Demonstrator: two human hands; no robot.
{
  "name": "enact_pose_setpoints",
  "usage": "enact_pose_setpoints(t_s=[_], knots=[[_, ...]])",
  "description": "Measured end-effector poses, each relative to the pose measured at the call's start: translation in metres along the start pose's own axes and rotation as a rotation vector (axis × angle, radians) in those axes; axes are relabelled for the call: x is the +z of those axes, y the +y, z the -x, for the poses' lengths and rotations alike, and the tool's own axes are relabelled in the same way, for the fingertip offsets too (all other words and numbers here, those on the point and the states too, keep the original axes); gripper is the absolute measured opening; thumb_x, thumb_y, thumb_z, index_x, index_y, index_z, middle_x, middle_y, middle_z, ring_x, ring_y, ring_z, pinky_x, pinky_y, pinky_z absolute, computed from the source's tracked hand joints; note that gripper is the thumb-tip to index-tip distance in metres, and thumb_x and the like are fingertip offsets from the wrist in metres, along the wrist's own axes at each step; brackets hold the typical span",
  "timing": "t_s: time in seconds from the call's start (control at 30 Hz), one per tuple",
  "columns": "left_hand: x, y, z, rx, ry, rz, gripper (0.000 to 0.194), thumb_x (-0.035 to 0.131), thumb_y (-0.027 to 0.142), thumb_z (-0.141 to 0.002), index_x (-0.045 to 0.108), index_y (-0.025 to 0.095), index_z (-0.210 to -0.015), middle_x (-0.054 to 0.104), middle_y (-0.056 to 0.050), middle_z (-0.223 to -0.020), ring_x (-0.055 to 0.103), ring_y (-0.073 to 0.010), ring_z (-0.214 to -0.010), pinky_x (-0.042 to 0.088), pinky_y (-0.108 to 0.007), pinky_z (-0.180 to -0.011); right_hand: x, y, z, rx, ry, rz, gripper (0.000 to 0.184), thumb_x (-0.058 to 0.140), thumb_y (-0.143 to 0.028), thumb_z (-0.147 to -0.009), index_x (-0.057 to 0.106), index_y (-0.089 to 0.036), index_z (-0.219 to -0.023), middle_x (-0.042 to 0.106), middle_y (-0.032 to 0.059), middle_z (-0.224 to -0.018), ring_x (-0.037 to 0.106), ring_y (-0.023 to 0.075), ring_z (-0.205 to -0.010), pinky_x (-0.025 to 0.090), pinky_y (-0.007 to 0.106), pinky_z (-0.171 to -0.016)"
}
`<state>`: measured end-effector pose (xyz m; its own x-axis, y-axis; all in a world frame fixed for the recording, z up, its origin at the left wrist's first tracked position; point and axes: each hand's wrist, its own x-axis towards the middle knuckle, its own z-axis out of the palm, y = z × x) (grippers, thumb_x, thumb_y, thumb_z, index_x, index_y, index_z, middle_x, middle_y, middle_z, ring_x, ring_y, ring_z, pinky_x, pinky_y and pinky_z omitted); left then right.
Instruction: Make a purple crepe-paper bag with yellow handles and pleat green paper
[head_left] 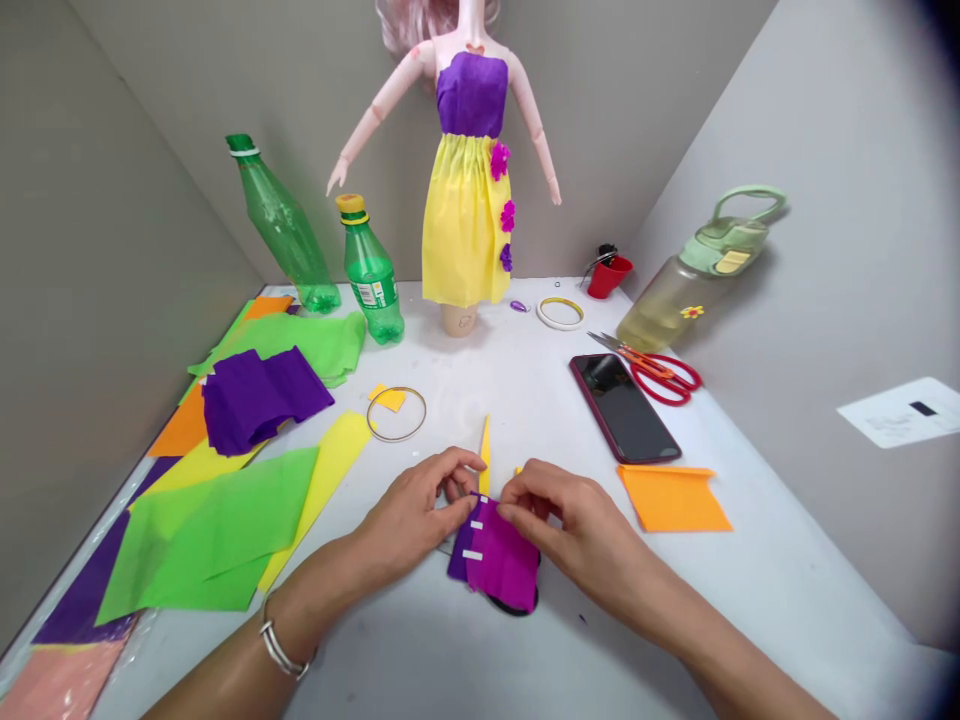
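Note:
My left hand [409, 510] and my right hand [559, 515] meet at the middle of the white table [480, 370]. Both pinch the top edge of a folded piece of magenta and purple crepe paper [499, 560], which carries small white tape strips [472, 554] along its left side. A narrow yellow paper strip [484, 455] stands up behind my fingers, partly hidden by them. Under the paper's lower edge lies a black object [511, 606], too covered to identify. A thin metal bangle [281, 648] circles my left wrist.
A doll [469, 200] in a purple and yellow paper dress stands at the back, between green plastic bottles [369, 270] and a red cup [609, 277]. A phone [622, 408], red-handled scissors [664, 372] and orange paper [671, 498] lie right; crepe sheets [214, 540] lie left.

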<state>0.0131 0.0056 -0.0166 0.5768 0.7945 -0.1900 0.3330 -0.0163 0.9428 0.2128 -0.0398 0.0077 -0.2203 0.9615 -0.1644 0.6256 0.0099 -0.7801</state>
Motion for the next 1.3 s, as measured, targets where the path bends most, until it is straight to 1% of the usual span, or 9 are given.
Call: enact_pose_setpoints(t_s=[0.13,0.27,0.4,0.57,0.93,1.3], knots=[[0.001,-0.002,0.000,0.006,0.014,0.057,0.023,0.057,0.021,-0.083,0.058,0.021,-0.106,0.058,0.000,-0.084,0.054,-0.0143,-0.078,0.046,-0.027,-0.072,0.003,-0.008,-0.005,-0.043,-0.038,0.199,0.013,0.053,-0.021,-0.090,0.064,-0.023,-0.082,0.062,0.0032,-0.084,0.055,0.0193,-0.079,0.038,0.031,-0.068],[0.001,-0.004,0.000,-0.006,0.005,0.093,0.024,0.058,0.019,-0.082,0.058,0.020,-0.106,0.057,0.001,-0.082,0.051,-0.0131,-0.074,0.044,-0.025,-0.068,0.002,-0.012,-0.009,-0.058,-0.065,0.278,0.014,0.053,-0.020,-0.090,0.062,-0.021,-0.079,0.063,0.0035,-0.081,0.053,0.0203,-0.080,0.038,0.033,-0.070],[0.001,-0.005,-0.002,-0.004,-0.007,0.113,0.025,0.059,0.017,-0.082,0.058,0.020,-0.106,0.057,0.002,-0.080,0.052,-0.0127,-0.074,0.043,-0.026,-0.069,0.006,-0.011,-0.011,-0.062,-0.052,0.264,0.013,0.053,-0.018,-0.090,0.061,-0.022,-0.080,0.063,0.0018,-0.081,0.053,0.0193,-0.079,0.038,0.033,-0.071],[0.001,-0.003,-0.001,-0.033,-0.016,0.150,0.027,0.060,0.016,-0.080,0.058,0.019,-0.107,0.056,0.003,-0.079,0.052,-0.0127,-0.076,0.042,-0.025,-0.071,0.009,-0.009,-0.011,-0.066,-0.031,0.225,0.014,0.054,-0.016,-0.089,0.060,-0.022,-0.079,0.063,-0.0007,-0.080,0.052,0.0179,-0.078,0.037,0.032,-0.072],[0.001,-0.004,0.000,-0.019,-0.022,0.144,0.028,0.060,0.016,-0.079,0.060,0.020,-0.106,0.056,0.002,-0.081,0.051,-0.0136,-0.078,0.042,-0.026,-0.074,0.007,-0.009,-0.012,-0.086,-0.048,0.198,0.016,0.052,-0.015,-0.090,0.056,-0.021,-0.076,0.060,-0.0016,-0.077,0.050,0.0163,-0.075,0.036,0.032,-0.072],[0.001,-0.003,0.000,-0.011,-0.016,0.105,0.027,0.060,0.015,-0.079,0.061,0.020,-0.106,0.059,0.001,-0.081,0.051,-0.0137,-0.078,0.043,-0.026,-0.074,0.008,-0.005,-0.010,-0.096,-0.050,0.179,0.016,0.053,-0.014,-0.089,0.057,-0.022,-0.076,0.061,-0.0014,-0.078,0.050,0.0168,-0.076,0.035,0.031,-0.072]])
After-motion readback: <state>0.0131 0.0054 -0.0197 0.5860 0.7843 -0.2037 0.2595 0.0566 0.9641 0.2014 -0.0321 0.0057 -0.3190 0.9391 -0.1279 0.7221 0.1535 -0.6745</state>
